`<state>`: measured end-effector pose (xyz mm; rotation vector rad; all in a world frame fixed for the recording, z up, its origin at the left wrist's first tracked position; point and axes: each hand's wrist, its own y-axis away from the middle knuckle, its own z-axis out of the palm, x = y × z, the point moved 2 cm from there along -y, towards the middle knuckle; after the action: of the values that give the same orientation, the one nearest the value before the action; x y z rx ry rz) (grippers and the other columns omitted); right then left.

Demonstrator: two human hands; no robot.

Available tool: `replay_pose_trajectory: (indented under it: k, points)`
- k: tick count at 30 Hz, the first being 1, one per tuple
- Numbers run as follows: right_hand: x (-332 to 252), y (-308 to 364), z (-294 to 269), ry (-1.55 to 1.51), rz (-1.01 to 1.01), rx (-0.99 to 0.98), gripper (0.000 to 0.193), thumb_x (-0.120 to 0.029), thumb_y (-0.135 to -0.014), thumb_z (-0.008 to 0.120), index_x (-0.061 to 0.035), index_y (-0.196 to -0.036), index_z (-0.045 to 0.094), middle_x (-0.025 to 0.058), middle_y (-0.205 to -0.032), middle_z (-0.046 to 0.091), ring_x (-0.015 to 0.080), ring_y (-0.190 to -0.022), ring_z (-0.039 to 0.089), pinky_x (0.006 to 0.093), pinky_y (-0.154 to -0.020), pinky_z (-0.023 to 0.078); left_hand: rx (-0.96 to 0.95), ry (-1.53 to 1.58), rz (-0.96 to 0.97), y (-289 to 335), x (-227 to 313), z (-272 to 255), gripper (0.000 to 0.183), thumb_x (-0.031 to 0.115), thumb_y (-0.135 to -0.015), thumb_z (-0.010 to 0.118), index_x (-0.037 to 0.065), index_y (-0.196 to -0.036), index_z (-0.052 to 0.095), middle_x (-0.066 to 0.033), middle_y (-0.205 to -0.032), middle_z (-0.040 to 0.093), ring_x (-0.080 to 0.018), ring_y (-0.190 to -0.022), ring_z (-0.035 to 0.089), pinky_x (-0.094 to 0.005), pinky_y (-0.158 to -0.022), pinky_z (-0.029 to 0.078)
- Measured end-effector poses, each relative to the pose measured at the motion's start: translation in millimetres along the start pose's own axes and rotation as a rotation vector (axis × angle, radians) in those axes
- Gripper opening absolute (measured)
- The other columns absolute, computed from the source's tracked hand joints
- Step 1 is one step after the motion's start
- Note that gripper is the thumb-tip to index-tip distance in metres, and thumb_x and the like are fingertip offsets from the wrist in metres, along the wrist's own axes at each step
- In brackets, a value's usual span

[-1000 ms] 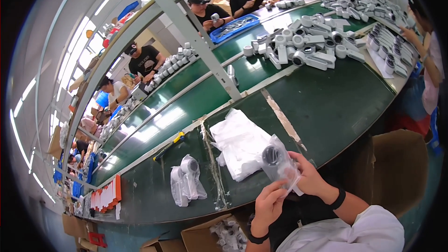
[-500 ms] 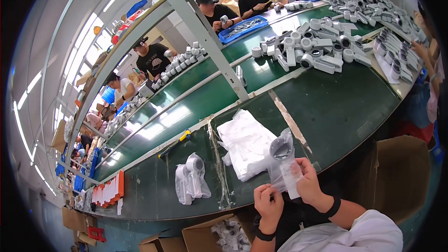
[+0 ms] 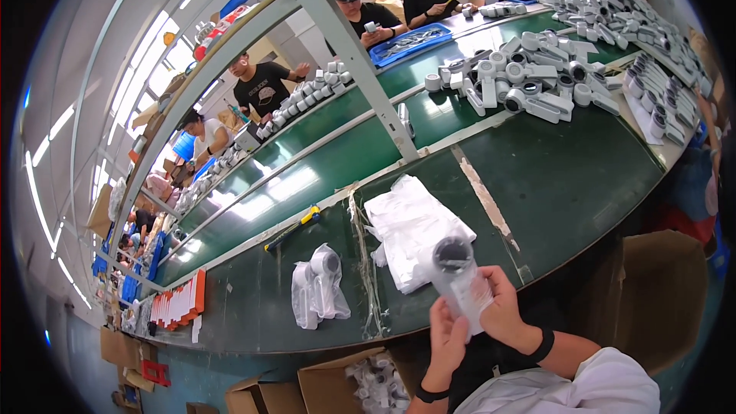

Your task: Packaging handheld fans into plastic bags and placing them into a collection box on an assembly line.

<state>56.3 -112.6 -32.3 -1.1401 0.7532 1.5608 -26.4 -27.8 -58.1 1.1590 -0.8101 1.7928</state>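
Note:
Between my hands is a white device with a round, dark-centred head (image 3: 452,254) and a straight handle, inside a clear plastic bag; its exact kind I cannot make out. My right hand (image 3: 502,308) is closed around the handle's right side. Against the lower left of the handle, my left hand (image 3: 448,337) pinches the bagged device with thumb and fingers. A stack of white plastic bags (image 3: 406,222) lies on the green table just beyond the device. To the left, more bagged white devices (image 3: 320,287) lie together on the table.
A yellow-and-black tool (image 3: 293,228) lies near a raised strip. Orange-and-white flat pieces (image 3: 178,299) sit at far left. Loose devices form a pile (image 3: 529,77) at the back right. A metal post (image 3: 360,69) rises ahead. Below are cardboard boxes (image 3: 326,387); co-workers sit opposite.
My left hand has come in from the bag's loose end to the handle. The device's head has tipped leftward and lower. My view has shifted slightly.

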Motion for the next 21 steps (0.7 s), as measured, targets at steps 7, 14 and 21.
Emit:
replay_pose_trajectory:
  k: [7, 14, 21]
  points:
    - [4, 1, -4, 0.449, -0.269, -0.089, 0.013, -0.012, -0.098, 0.057, 0.0001, -0.103, 0.058, 0.0042, -0.085, 0.063, 0.0091, -0.074, 0.057, 0.0248, -0.064, 0.048, -0.067, 0.269, -0.208, 5, -4, -16, 0.032, 0.014, -0.1, 0.053, 0.0, -0.128, 0.046, -0.0115, -0.105, 0.064, -0.019, -0.081, 0.064, -0.0306, -0.061, 0.052]
    - [2, 0, 1, 0.514, -0.47, -0.119, 0.007, -0.005, -0.085, 0.071, -0.0003, -0.089, 0.068, 0.0115, -0.073, 0.064, 0.019, -0.061, 0.06, 0.0281, -0.056, 0.046, 0.217, 0.253, 0.012, 13, 32, -60, 0.028, 0.011, -0.096, 0.06, -0.001, -0.12, 0.052, -0.012, -0.099, 0.066, -0.0222, -0.071, 0.064, -0.0329, -0.057, 0.053]
    - [8, -27, -22, 0.579, -0.324, -0.325, 0.012, -0.009, -0.084, 0.072, 0.0011, -0.089, 0.069, 0.0082, -0.071, 0.066, 0.0113, -0.06, 0.06, 0.0244, -0.054, 0.047, 0.989, -0.686, 0.288, 25, 144, -171, 0.027, 0.011, -0.092, 0.064, -0.002, -0.113, 0.055, -0.0096, -0.087, 0.062, -0.0141, -0.053, 0.056, -0.0262, -0.042, 0.046]
